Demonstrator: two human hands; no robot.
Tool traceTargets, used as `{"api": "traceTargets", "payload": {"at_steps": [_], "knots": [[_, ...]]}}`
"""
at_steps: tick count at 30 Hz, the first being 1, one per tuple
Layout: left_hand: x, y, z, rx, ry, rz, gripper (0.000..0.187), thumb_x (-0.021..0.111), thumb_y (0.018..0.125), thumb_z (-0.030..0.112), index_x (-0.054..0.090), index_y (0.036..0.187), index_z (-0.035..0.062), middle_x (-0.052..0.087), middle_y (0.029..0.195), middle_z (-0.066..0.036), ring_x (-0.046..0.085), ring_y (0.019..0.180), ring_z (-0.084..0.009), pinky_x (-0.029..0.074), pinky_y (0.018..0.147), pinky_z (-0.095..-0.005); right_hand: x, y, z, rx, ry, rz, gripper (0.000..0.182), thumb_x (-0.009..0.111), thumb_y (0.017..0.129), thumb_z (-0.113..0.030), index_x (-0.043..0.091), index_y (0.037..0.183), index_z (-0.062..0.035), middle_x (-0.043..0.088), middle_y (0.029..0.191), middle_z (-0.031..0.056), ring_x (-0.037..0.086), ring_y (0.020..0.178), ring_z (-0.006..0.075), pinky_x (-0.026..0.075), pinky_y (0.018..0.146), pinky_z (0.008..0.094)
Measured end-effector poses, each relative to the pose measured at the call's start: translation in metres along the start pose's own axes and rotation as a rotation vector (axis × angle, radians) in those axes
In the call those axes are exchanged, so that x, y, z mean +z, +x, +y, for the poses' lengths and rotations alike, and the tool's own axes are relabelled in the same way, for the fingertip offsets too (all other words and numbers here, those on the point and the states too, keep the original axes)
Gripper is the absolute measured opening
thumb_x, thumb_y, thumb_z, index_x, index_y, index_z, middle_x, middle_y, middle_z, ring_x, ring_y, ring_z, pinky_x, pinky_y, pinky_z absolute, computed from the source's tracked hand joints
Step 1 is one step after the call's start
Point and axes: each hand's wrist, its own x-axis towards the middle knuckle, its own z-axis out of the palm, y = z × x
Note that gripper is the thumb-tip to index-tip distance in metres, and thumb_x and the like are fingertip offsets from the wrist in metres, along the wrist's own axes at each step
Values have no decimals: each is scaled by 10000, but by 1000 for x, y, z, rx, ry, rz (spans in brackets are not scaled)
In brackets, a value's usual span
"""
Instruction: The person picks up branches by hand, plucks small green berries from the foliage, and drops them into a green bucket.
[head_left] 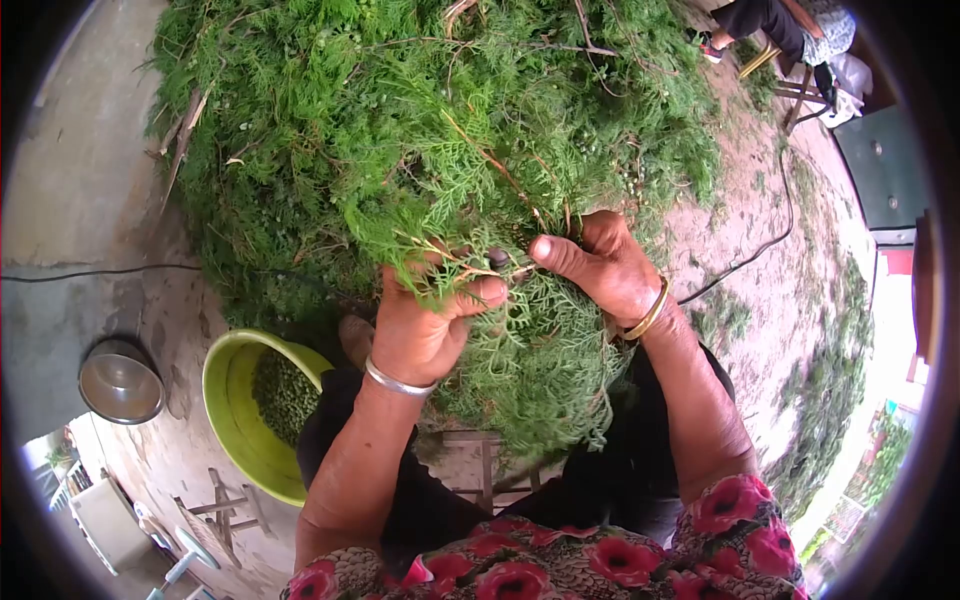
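My left hand (420, 320), with a silver bangle at the wrist, is closed on the stem of a green conifer sprig (430, 205). Close by on the right, my right hand (605, 268), wearing a gold bangle, grips the same leafy branch (540, 370), which hangs down over my lap. Thumb and fingers of both hands are pinched on the twigs, a small gap apart. A small dark round thing shows between the two hands; I cannot make out what it is. Beyond them lies a big heap of cut conifer branches (290, 150).
A yellow-green bucket (222, 400) partly filled with small green cones stands at my left. Farther left is a metal bowl (122, 382). A small wooden stool (225, 510) is at lower left. Black cables cross the floor. Another person (775, 25) sits at upper right.
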Motion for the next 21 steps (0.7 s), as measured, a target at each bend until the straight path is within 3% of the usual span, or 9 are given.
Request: {"api": "traceTargets", "payload": {"at_steps": [4, 6, 8, 10, 12, 14, 17, 19, 21], "knots": [[1, 0, 20, -57, 100, 81, 232, 726, 645, -78, 626, 822, 34, 660, 845, -91, 634, 710, -166, 508, 570, -262, 1, 1, 0, -3, 43, -9, 518, 735, 778, -299, 425, 466, -24, 267, 459, -40, 232, 474, 65, 200, 401, 311], [-3, 3, 13, -10, 75, 38, 240, 733, 646, -62, 623, 832, 41, 660, 805, -94, 626, 615, -169, 486, 475, -274, 2, 1, -1, -73, -31, -6, 517, 740, 774, -295, 424, 467, -23, 264, 462, -33, 233, 476, 72, 208, 407, 319], [-4, 5, 6, 287, 165, 34, 228, 730, 652, -55, 622, 829, 42, 654, 771, -91, 615, 571, -171, 453, 414, -269, 0, 1, 1, -44, -11, 25, 510, 738, 776, -299, 430, 466, -34, 268, 461, -40, 235, 476, 73, 212, 414, 316], [-18, 6, 30, 165, 241, -2, 131, 671, 735, -12, 612, 852, -15, 630, 720, -104, 610, 601, -183, 436, 436, -233, -7, 3, 6, -18, 7, 60, 504, 736, 777, -303, 437, 465, -44, 273, 461, -48, 237, 477, 73, 216, 421, 313], [-29, 7, 45, 95, 205, 149, 76, 598, 785, 10, 592, 860, 3, 605, 777, -146, 584, 640, -199, 450, 410, -233, -14, 3, 11, -1, 27, 293, 470, 729, 785, -301, 464, 465, -82, 305, 467, -75, 246, 478, 65, 213, 436, 296], [-32, 9, 46, 64, 50, 220, 93, 590, 838, 96, 588, 865, 8, 612, 745, -169, 578, 595, -209, 439, 390, -216, -13, 4, 8, 48, 99, 263, 468, 726, 789, -297, 459, 461, -96, 313, 480, -85, 249, 482, 61, 207, 440, 291], [-27, 9, 39, -140, -222, 44, 258, 590, 870, 276, 579, 829, 22, 608, 772, -199, 586, 612, -234, 446, 419, -256, -8, 4, 0, 119, 265, 227, 478, 720, 796, -287, 436, 453, -111, 318, 493, -95, 250, 490, 56, 198, 445, 287], [-25, 10, 31, -134, -222, 43, 155, 601, 853, 185, 587, 836, 31, 614, 781, -188, 584, 595, -234, 444, 414, -258, -6, 3, -1, 139, 364, 217, 490, 718, 798, -281, 418, 448, -112, 313, 495, -94, 247, 494, 55, 195, 446, 288], [-25, 12, 26, -80, -135, -2, 60, 636, 801, 68, 599, 824, 27, 628, 761, -143, 595, 610, -203, 442, 416, -252, -6, 2, 1, 116, 171, 156, 505, 711, 804, -287, 402, 445, -109, 300, 484, -94, 242, 489, 54, 194, 439, 289]]}}
